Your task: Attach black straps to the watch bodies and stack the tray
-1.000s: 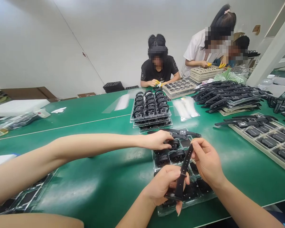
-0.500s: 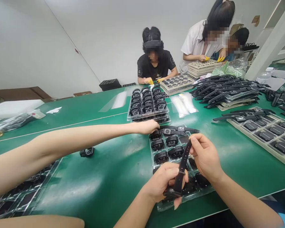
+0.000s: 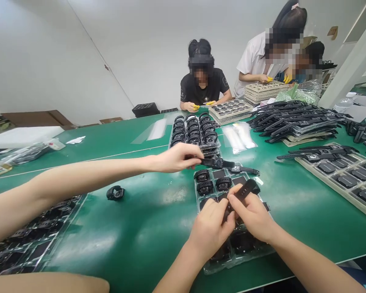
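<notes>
Both my hands are closed on one black smartwatch, whose strap (image 3: 245,190) sticks up to the right between my fingers. My left hand (image 3: 212,228) grips it from the left, its fingers curled inward. Thumb and fingers of my right hand (image 3: 252,212) pinch the strap close to my left fingertips. The watch's case is hidden behind my hands. Beneath them lies a clear plastic tray (image 3: 212,266) holding several black watches with looped straps, such as the watch (image 3: 223,183). Another watch (image 3: 240,169) lies stretched out along the tray's far edge.
From the left, a co-worker's hand (image 3: 179,158) reaches across, holding a flat watch (image 3: 216,163). A single looped watch (image 3: 115,193) sits on the green table (image 3: 134,244). Filled trays (image 3: 190,134) stand ahead; piled watches (image 3: 299,118) and a beige tray (image 3: 311,169) are at right.
My hands have come closer together on the watch, and its strap now leans more to the right. The co-worker's hand has lifted a flat watch from the tray's far edge.
</notes>
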### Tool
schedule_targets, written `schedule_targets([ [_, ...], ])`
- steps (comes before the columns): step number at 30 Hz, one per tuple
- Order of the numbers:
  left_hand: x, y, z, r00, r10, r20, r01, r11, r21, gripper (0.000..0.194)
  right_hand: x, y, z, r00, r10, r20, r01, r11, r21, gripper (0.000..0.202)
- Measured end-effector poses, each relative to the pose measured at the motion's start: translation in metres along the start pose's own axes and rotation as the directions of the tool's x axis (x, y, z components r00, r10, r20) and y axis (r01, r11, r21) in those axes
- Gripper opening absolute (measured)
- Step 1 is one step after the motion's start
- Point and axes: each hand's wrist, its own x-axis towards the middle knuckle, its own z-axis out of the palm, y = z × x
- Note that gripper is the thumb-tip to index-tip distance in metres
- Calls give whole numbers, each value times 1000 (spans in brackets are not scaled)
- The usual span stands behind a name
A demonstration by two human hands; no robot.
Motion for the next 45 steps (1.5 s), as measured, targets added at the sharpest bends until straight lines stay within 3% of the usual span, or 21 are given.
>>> schedule_targets([
  [4,-4,1,3,993,16,-115,-25,997,-77,12,3,3,2,992,117,54,-128,933,335,42],
  [7,-5,1,6,973,46,-227,-92,976,-199,29,2,6,4,989,137,62,-150,876,458,42],
  [11,-2,2,5,945,157,-287,-226,949,-222,28,1,7,7,987,155,46,-157,854,497,41],
  [20,0,4,2,932,218,-291,-268,952,-148,27,-4,10,6,986,167,13,-151,856,494,40],
  [23,3,4,-3,955,180,-237,-222,962,-162,20,-5,12,-3,997,78,14,-76,904,421,36],
  [28,6,2,-15,995,-77,-61,36,868,-496,15,-1,6,-16,976,-97,196,54,976,211,30],
  [30,5,2,-15,976,-213,53,199,752,-628,11,1,3,-16,977,-114,179,101,992,80,23],
  [32,3,3,-12,926,-331,182,354,594,-722,9,3,2,-15,980,-114,162,117,993,-7,20],
  [34,0,4,-9,874,-405,270,447,448,-775,25,4,2,-14,982,-103,157,106,994,-11,28],
  [36,-2,5,-9,855,-426,297,462,365,-808,33,2,1,-14,978,-131,163,134,991,-9,41],
  [38,-1,4,-11,866,-401,299,442,335,-832,29,1,0,-14,957,-200,209,220,973,-76,47],
  [41,2,3,-17,876,-358,322,434,296,-851,25,0,-3,-17,913,-286,290,347,920,-182,39],
  [45,4,3,-18,844,-365,393,497,256,-829,23,1,-1,-19,910,-350,222,395,894,-212,15],
])
